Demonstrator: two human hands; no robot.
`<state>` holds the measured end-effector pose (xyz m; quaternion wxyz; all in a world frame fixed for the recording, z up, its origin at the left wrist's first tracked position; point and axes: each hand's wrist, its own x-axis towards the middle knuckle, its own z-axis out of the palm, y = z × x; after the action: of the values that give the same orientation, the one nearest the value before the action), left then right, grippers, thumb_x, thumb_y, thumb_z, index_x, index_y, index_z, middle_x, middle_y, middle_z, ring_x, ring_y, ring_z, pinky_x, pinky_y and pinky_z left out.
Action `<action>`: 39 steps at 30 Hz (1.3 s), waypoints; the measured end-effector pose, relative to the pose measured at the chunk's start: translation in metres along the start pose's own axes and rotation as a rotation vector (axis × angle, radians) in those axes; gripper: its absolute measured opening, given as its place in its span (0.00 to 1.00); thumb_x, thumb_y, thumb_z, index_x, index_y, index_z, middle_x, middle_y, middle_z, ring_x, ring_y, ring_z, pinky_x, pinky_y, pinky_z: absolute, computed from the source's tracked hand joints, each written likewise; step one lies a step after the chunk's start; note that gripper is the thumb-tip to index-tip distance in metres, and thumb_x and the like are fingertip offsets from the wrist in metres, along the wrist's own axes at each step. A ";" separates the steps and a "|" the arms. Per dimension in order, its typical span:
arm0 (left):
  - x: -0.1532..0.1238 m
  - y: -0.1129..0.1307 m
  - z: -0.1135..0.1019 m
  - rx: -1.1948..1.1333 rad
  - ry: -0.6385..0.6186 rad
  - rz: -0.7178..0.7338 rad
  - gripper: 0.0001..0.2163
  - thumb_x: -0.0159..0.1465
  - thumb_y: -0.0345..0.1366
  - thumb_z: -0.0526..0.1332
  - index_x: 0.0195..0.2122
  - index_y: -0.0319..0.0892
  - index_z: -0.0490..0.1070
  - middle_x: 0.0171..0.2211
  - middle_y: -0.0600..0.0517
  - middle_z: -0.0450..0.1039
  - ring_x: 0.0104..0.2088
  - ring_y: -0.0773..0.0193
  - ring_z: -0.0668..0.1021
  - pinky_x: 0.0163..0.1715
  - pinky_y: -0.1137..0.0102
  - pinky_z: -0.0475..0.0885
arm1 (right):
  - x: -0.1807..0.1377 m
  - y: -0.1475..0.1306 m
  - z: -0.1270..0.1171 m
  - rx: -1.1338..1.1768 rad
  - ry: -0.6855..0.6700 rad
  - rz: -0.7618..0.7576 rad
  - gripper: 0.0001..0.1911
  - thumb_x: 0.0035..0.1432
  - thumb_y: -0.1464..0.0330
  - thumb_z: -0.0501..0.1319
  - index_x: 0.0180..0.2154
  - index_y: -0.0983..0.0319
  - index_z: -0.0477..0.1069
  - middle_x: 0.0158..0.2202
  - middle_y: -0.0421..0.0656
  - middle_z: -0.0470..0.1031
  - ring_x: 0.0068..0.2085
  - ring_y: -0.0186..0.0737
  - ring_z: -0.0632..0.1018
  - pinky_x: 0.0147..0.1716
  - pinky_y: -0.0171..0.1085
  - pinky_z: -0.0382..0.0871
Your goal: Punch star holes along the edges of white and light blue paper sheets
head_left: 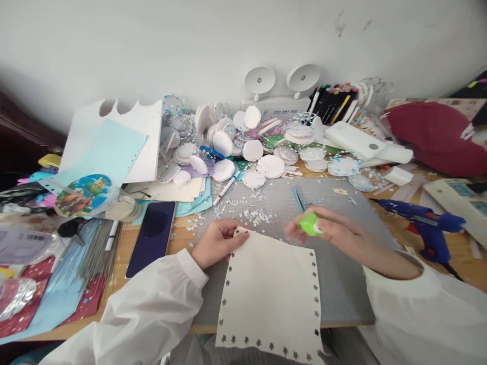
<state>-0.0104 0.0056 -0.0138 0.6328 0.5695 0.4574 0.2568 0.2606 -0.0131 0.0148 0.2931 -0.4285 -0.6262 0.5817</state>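
Observation:
My left hand (220, 241) pinches the upper left corner of a sheet of white paper (272, 294). Small flower-shaped holes run along the sheet's left, right and lower edges, and its lower end hangs past the table's front edge. In my right hand (331, 228) is a small bright green craft punch (310, 224), held above and apart from the sheet's upper right part. That hand is slightly blurred. Tiny white and pale blue paper flowers (258, 215) lie scattered on the grey cutting mat (342, 284) beyond the sheet.
White discs (253, 150) are heaped along the wall. A phone (152, 238), a lidded cup (124, 205) and thin wire stems (101, 248) lie at left. To the right are a blue glue gun (426, 220), a power strip (460, 203) and a dark red cloth item (437, 134).

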 end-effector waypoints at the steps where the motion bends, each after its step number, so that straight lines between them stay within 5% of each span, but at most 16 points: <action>1: 0.000 0.000 0.000 -0.001 0.000 0.000 0.16 0.56 0.46 0.65 0.32 0.35 0.73 0.16 0.57 0.64 0.13 0.75 0.65 0.09 0.81 0.60 | 0.000 -0.003 0.002 0.001 -0.062 0.026 0.16 0.63 0.58 0.51 0.40 0.60 0.72 0.41 0.47 0.75 0.41 0.43 0.76 0.41 0.43 0.72; 3: 0.000 0.000 0.000 -0.001 0.001 0.004 0.16 0.56 0.46 0.65 0.32 0.35 0.73 0.16 0.57 0.64 0.13 0.75 0.64 0.09 0.81 0.60 | 0.002 -0.008 0.009 -0.011 -0.098 0.053 0.13 0.62 0.60 0.54 0.38 0.60 0.70 0.38 0.46 0.75 0.40 0.41 0.76 0.41 0.41 0.72; 6: -0.002 0.000 0.001 -0.011 -0.032 0.022 0.18 0.56 0.47 0.64 0.35 0.35 0.72 0.16 0.58 0.64 0.14 0.75 0.65 0.10 0.81 0.62 | 0.013 -0.011 0.022 0.064 0.036 0.006 0.08 0.59 0.62 0.58 0.36 0.59 0.67 0.36 0.43 0.73 0.36 0.38 0.76 0.39 0.40 0.71; 12: -0.003 -0.003 0.004 -0.026 -0.119 0.042 0.18 0.56 0.48 0.64 0.35 0.36 0.70 0.19 0.58 0.63 0.16 0.74 0.67 0.13 0.79 0.67 | 0.040 0.002 0.043 0.151 0.116 -0.117 0.09 0.60 0.61 0.55 0.35 0.59 0.66 0.30 0.40 0.69 0.31 0.36 0.72 0.34 0.37 0.70; 20: -0.002 -0.007 0.005 0.043 -0.087 0.079 0.14 0.59 0.44 0.62 0.27 0.36 0.68 0.17 0.59 0.60 0.14 0.75 0.65 0.12 0.80 0.62 | 0.034 0.019 0.051 -0.302 0.076 -0.401 0.10 0.57 0.65 0.60 0.42 0.59 0.66 0.39 0.45 0.69 0.41 0.43 0.71 0.42 0.42 0.66; 32: -0.002 -0.005 0.005 0.083 -0.026 0.169 0.12 0.60 0.39 0.61 0.25 0.36 0.67 0.17 0.58 0.59 0.16 0.76 0.61 0.14 0.80 0.54 | 0.035 0.020 0.050 -0.335 -0.005 -0.373 0.13 0.59 0.66 0.58 0.47 0.59 0.64 0.41 0.47 0.70 0.43 0.43 0.71 0.44 0.42 0.66; 39: -0.002 -0.004 0.006 0.013 -0.018 0.137 0.12 0.59 0.41 0.62 0.29 0.36 0.70 0.17 0.58 0.61 0.15 0.75 0.63 0.13 0.80 0.58 | 0.035 0.027 0.053 -0.439 -0.029 -0.348 0.18 0.54 0.63 0.63 0.47 0.58 0.65 0.44 0.47 0.70 0.47 0.46 0.71 0.46 0.44 0.65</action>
<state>-0.0068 0.0005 -0.0175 0.6139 0.6061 0.4133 0.2914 0.2041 -0.0089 -0.0242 0.2799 -0.3594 -0.8055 0.3790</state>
